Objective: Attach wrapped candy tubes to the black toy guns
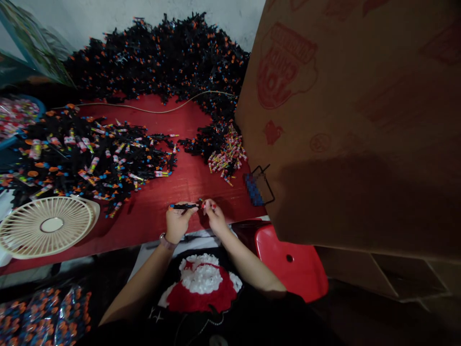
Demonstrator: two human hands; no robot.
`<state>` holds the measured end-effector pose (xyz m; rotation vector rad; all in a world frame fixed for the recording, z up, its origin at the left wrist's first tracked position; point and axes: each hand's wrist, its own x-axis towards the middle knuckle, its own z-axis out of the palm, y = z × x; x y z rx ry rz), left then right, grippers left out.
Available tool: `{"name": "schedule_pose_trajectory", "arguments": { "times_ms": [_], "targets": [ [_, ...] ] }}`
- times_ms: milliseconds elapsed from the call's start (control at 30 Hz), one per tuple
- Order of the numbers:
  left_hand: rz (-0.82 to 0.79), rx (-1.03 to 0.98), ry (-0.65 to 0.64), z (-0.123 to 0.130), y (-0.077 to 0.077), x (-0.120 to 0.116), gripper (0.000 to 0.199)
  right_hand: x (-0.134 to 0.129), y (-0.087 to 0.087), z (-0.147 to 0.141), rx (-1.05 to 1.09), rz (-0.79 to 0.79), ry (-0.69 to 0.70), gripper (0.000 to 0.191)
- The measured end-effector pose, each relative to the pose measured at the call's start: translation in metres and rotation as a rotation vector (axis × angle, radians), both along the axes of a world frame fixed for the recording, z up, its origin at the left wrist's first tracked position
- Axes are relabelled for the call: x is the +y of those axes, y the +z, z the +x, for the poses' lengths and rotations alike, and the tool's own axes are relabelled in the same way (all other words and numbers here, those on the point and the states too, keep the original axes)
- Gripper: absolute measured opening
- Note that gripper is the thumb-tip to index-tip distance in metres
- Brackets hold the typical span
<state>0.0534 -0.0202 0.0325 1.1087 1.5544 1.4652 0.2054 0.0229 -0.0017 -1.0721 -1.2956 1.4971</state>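
In front of my body, over the red tabletop (162,202), both hands are close together. My left hand (175,225) pinches a slim black plastic toy piece (185,206) with a blue and orange end pointing left. The piece's other end points toward my right hand (216,220). The fingertips of that hand are pressed together beside it, and whatever is between them is too small to make out. Beyond the hands lies a small heap of pink and yellow labelled tubes (230,150). To the left spreads a pile of black toys with such tubes on them (90,154).
A tall mound of black toy pieces (165,57) stands against the wall. A large cardboard box (345,134) rises on the right, above a red stool (291,264). A cream fan (50,226) occupies the left front. A cord (154,112) crosses the table.
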Motion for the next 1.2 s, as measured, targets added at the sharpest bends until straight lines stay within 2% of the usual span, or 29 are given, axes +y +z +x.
{"name": "schedule_pose_trajectory", "arguments": {
  "times_ms": [300,433,600,967,1100,1200],
  "targets": [
    [0.03,0.049,-0.028,0.001,0.001,0.001,0.015,-0.001,0.003,0.006,0.033,-0.018,0.038,0.07],
    [0.041,0.05,-0.029,0.001,0.006,0.0,0.017,0.0,0.003,0.005,0.041,-0.018,0.075,0.068],
    [0.041,0.056,-0.008,0.002,0.007,0.001,0.018,0.0,0.003,0.003,0.11,-0.032,0.034,0.072],
    [0.052,0.057,0.009,0.006,0.009,-0.004,0.017,-0.003,0.014,0.008,0.026,-0.005,0.062,0.069],
    [0.075,0.092,-0.023,0.005,0.017,-0.005,0.007,-0.002,0.019,0.011,0.027,0.023,0.095,0.067],
    [0.138,0.205,-0.041,-0.001,0.028,-0.007,0.002,-0.004,0.025,0.015,0.032,0.06,0.137,0.067]
  ]
}}
